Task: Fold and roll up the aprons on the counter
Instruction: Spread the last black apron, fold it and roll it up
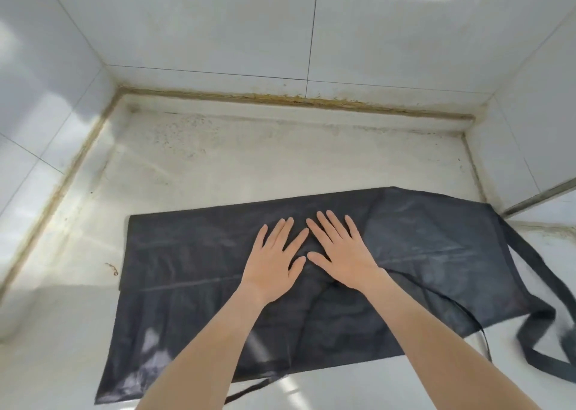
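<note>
Head view puts our two forearms nearest, both cut off by the bottom edge; beneath them the dark apron lies spread flat on the pale counter, its near left corner close to the frame's lower edge; a thin tie pokes out from under that near hem, and where it begins is hidden by our left forearm; farther in, our left hand and right hand lie palm down side by side on the middle of the cloth, fingers straight and spread, gripping nothing, thumbs nearly touching; the fabric under the palms is hidden, so we cannot tell what folds lie there; to the right the straps trail off the apron in blurred loops, and one runs out of view at the right edge; left of the cloth a small brown scrap is too small to identify; beyond, the counter is speckled and meets the tiled walls along a stained seam.
</note>
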### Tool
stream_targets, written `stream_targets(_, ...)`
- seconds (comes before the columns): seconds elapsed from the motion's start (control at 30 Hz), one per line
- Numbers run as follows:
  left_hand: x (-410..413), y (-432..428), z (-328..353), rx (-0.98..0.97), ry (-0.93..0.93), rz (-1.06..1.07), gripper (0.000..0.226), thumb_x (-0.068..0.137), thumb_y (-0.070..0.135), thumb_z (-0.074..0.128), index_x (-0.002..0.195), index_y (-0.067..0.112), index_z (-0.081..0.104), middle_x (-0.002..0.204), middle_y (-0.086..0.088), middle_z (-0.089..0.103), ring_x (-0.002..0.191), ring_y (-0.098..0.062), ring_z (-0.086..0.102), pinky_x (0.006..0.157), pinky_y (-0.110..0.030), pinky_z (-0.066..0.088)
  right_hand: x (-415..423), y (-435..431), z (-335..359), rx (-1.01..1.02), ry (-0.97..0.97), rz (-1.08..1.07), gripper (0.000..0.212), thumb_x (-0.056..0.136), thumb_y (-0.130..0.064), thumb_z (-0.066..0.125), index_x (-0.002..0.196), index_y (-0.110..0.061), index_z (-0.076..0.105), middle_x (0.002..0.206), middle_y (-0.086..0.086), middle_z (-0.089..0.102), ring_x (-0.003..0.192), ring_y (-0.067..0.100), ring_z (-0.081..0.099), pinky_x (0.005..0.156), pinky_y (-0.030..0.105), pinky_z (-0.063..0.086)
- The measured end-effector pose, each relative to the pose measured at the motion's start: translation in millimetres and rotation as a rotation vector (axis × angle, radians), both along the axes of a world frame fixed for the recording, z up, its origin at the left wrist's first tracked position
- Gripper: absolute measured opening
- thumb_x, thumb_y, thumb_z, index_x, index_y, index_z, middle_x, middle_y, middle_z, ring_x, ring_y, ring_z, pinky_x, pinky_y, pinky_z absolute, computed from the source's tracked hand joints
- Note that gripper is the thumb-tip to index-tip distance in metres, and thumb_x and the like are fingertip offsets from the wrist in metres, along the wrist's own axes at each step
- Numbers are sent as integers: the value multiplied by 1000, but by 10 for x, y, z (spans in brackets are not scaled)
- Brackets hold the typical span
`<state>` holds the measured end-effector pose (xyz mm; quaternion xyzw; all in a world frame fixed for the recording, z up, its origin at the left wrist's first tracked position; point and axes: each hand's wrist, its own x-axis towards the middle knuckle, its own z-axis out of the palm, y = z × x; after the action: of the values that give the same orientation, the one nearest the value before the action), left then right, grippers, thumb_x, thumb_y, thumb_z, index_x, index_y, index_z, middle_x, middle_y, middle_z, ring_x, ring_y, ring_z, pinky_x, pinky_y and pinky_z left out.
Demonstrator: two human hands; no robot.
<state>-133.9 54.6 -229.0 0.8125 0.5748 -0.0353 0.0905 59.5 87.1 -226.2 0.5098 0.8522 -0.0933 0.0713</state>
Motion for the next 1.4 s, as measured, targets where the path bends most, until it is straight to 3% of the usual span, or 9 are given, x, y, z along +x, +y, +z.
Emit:
stream_targets(0.13, -106, 61, 38, 2, 27, -5, 56, 97, 49, 24, 149, 28, 30, 154, -7, 32, 142, -23, 30, 116, -44, 17, 165, -101, 91, -56, 136, 79, 81, 86, -68, 33, 152, -23, 17, 156, -3, 23, 145, 16, 13, 116, 36, 3)
stream_targets(0.3, -274, 120, 90, -7, 19, -24, 57, 93, 40, 26, 147, 26, 37, 155, -8, 30, 143, -24, 29, 117, -38, 9, 430, -289, 280, -78, 226, -223, 38, 92, -36, 53, 122, -13, 48, 120, 2, 50, 106, 23, 45, 92, 34, 38)
stream_targets(0.47, 441, 160, 344, -2, -51, 96, 65, 96, 43, 7, 152, 11, 17, 161, -11, 0, 149, -25, 0, 118, -44, -2, 420, -351, 555, -387, 120, -341, 3, 98, -13, 38, 99, -11, 37, 105, 10, 52, 88, 26, 46, 75, 34, 38)
stream_targets(0.57, 875, 59, 279, -86, -38, -95, 56, 102, 41, 11, 154, 20, 3, 161, -9, -5, 149, -24, -3, 118, -42, -3, 467, -384, 571, -399, 60, -325, 18, 93, -7, 44, 110, -6, 46, 115, 14, 49, 104, 28, 48, 86, 36, 44)
stream_targets(0.73, 825, -72, 137, -74, 53, -227, 58, 102, 39, 6, 145, 19, 40, 148, -12, 42, 136, -27, 42, 113, -45, 28, 731, -463, 617, -351, -88, -394, 23, 93, -4, 41, 115, -3, 46, 119, 14, 49, 109, 31, 52, 88, 36, 42)
stream_targets(1.07, 946, 76, 372, -20, -44, -330, 67, 88, 68, 26, 121, 18, 56, 116, -4, 53, 104, -24, 52, 95, -36, 42, 1217, 126, 939, 34, -273, -535, 24, 97, -21, 42, 113, -10, 58, 123, 9, 43, 114, 26, 40, 91, 34, 32)
stream_targets(1.23, 1055, 394, 416, -14, -205, -242, 66, 93, 58, 42, 140, 12, 37, 142, -4, 37, 127, -22, 37, 108, -34, 29, 953, 664, 1191, -22, 28, -694, 15, 93, -2, 40, 101, -6, 52, 100, 13, 59, 84, 29, 53, 68, 31, 38)
stream_targets(1.3, 1039, 499, 407, -33, -231, -179, 72, 93, 52, 46, 148, 11, 24, 153, -6, 23, 138, -23, 26, 113, -35, 20, 862, 826, 1163, -25, 239, -674, 25, 93, 1, 37, 114, -5, 48, 94, 15, 57, 79, 28, 51, 65, 33, 39)
stream_targets(1.4, 1035, 604, 383, -53, -200, -96, 81, 94, 44, 47, 153, 14, 1, 160, -7, 1, 145, -22, 10, 116, -37, 10, 749, 904, 1063, -183, 438, -490, 62, 95, -2, 41, 150, -22, 19, 143, 13, 42, 114, 30, 52, 91, 38, 45)
